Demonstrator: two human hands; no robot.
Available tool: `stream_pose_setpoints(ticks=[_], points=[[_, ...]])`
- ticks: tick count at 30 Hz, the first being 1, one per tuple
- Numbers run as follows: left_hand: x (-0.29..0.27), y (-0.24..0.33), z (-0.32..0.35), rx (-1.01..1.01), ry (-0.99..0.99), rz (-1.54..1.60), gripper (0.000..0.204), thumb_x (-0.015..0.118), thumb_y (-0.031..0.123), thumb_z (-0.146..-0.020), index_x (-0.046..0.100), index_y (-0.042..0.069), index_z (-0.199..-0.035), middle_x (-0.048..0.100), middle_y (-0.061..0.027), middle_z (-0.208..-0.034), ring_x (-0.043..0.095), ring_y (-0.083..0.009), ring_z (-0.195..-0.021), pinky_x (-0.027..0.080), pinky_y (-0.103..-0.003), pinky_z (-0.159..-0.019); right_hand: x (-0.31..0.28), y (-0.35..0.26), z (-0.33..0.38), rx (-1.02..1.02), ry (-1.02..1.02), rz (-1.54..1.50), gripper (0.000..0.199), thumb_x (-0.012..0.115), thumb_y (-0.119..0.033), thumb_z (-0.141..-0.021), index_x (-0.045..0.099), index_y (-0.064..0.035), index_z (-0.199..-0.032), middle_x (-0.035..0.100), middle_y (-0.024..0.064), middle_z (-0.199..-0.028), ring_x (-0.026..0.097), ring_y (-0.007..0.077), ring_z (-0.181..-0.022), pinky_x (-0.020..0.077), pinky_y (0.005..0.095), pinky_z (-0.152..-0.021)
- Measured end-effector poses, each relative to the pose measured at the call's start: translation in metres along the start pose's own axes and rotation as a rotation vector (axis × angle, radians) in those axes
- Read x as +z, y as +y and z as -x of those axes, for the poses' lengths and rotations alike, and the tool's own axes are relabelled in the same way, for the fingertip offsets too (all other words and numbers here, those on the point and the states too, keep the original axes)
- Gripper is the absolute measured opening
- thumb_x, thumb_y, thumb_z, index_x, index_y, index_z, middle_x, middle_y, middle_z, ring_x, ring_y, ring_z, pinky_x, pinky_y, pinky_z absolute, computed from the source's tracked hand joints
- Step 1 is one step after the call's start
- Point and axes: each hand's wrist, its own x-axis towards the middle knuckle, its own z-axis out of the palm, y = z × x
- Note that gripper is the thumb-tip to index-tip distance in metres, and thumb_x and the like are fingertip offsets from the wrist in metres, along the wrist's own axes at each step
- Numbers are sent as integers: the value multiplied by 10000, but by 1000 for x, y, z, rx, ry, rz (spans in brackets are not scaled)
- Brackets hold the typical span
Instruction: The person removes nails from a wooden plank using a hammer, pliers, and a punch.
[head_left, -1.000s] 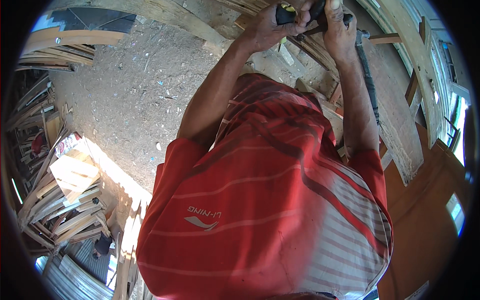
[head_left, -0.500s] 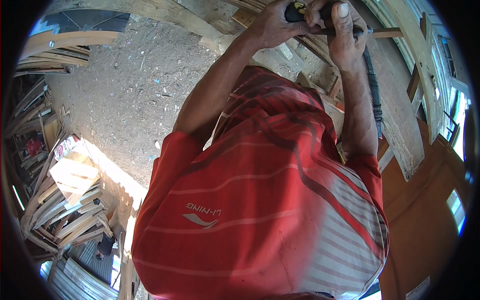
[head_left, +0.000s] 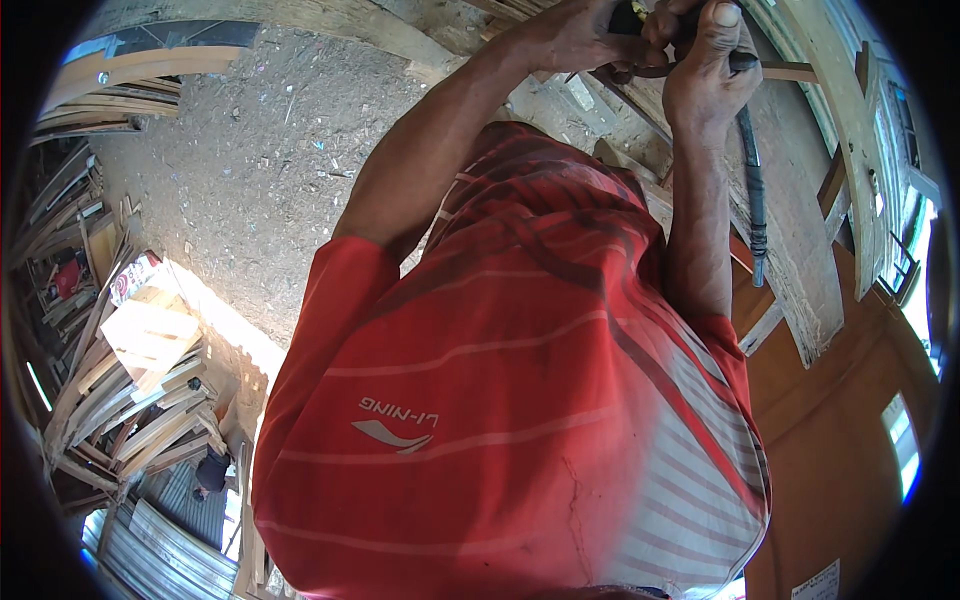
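Both hands: met at the far top edge of the view, close together, over a wooden frame (head_left: 800, 150).
Left hand (head_left: 570, 40): was curled shut around the dark body of a tool (head_left: 628, 18); only a small part of the tool showed between the fingers, so its kind could not be told.
Right hand (head_left: 705, 65): was closed too, thumb up, gripping the same tool on its right side, just where a black hose (head_left: 752, 170) left it.
Hose: hung from the right hand down along the right forearm, over the frame, and ended in a fitting nearer the body.
Tool's place: far centre, held clear in both hands, just above a thin wooden strip (head_left: 790, 72) that ran to the right.
Frame: pale, dusty boards lay on the right, curved by the lens; whether the tool touched the wood could not be told.
Done so far: judging from the grip, the tool was taken up and brought to the wood; no fresh cut, hole or fastening was visible.
Left to do: as far as could be judged, the working of the wood itself, since the frame looked rough and unfinished.
Shirt (head_left: 520, 400): red with pale stripes, filled the near middle and hid much of the frame.
Floor (head_left: 250, 170): sawdust-covered ground lay far left.
Stack (head_left: 130, 390): cut wooden pieces were piled at the near left, well apart from the hands.
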Motion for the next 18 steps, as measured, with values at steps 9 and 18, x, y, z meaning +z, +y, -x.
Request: stream_pose_setpoints(ticks=[9,18], points=[[2,7,6,-176,32,-253,510,820,205,-876,597,-6,-1282,731,-96,-1022,717,-172,-900,585,-325,-805,-17,-12,24,54,22,174,605,490,-528,-1072,712,30,-1000,733,83,-874,658,141,-801,510,279,-729],[-6,32,-25,-256,-283,-533,466,854,247,-843,677,60,-1231,729,-44,-1012,672,-143,-861,552,-328,-798,-10,-19,66,84,245,45,630,521,-493,-1068,633,100,-1251,733,196,-1113,704,229,-1004,551,331,-879]])
